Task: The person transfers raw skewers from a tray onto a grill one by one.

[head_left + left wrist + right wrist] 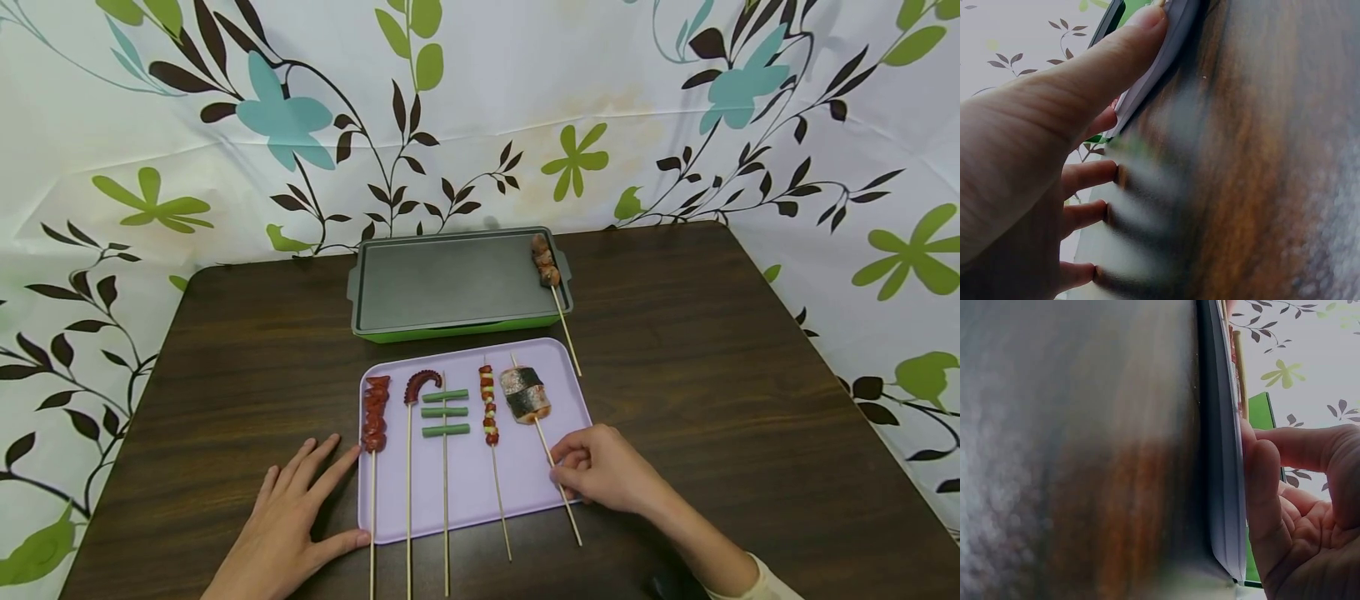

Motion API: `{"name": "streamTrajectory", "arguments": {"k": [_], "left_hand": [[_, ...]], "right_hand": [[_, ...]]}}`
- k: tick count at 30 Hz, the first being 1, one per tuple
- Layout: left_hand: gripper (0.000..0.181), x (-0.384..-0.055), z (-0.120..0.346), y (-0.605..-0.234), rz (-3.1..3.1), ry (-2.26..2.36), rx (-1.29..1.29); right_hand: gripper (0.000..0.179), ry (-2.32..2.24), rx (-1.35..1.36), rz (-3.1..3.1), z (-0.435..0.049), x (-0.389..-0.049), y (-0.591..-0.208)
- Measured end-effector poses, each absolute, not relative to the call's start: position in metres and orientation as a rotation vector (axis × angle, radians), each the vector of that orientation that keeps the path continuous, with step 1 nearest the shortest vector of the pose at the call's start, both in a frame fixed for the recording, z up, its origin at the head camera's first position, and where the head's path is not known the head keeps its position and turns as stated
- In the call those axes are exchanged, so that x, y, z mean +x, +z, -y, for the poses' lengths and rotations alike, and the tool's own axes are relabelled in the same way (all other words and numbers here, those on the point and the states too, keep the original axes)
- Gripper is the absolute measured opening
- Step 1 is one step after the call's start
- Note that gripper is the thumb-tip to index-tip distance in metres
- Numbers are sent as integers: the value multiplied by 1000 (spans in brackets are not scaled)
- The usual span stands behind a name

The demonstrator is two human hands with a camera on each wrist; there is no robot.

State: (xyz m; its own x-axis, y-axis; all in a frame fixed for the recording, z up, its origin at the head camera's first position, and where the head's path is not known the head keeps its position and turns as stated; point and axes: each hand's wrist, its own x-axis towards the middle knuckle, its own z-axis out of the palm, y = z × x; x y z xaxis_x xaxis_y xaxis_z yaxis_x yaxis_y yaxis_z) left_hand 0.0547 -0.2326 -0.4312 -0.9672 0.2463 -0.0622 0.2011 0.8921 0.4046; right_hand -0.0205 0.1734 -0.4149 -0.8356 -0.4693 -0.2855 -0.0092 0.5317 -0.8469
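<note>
A lilac tray [468,492] carries several food skewers side by side, their sticks running over its near rim. My right hand [603,468] is at the tray's right side. Its thumb and fingertips pinch the stick of a skewer with a pale, dark-banded piece [525,393]. In the right wrist view the curled fingers [1264,487] are close against the tray's edge. My left hand [288,517] lies on the table with spread fingers. Its thumb [1116,53] and index fingertip reach the tray's left rim, near a skewer of red slices [375,417].
Behind the tray stands a grey griddle plate [450,279] on a green base. A browned meat skewer [545,262] lies at its right end, stick over the edge. Between them on the tray are a tentacle skewer [422,383], a green-stalk skewer [446,412] and a red-and-green skewer [489,408].
</note>
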Motion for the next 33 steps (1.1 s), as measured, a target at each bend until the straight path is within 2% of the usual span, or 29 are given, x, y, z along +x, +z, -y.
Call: {"name": "streamTrajectory", "arguments": {"k": [6,14,24,33], "left_hand": [[92,55,233,-431,-2950,609,351],[92,55,233,-430,-2945,610,349],[91,55,233,-430,-2939,617,353],[91,54,233,-431,-2944,618,356]], "right_hand": [[5,-1297,-404,-2253,-175,-19,-412],[12,-1412,-406,-2070,-181,-17,-404],[23,-1502,-431,-1979,-185,-21,-381],[26,-1507,-439,-2043,-184,-31,-365]]}}
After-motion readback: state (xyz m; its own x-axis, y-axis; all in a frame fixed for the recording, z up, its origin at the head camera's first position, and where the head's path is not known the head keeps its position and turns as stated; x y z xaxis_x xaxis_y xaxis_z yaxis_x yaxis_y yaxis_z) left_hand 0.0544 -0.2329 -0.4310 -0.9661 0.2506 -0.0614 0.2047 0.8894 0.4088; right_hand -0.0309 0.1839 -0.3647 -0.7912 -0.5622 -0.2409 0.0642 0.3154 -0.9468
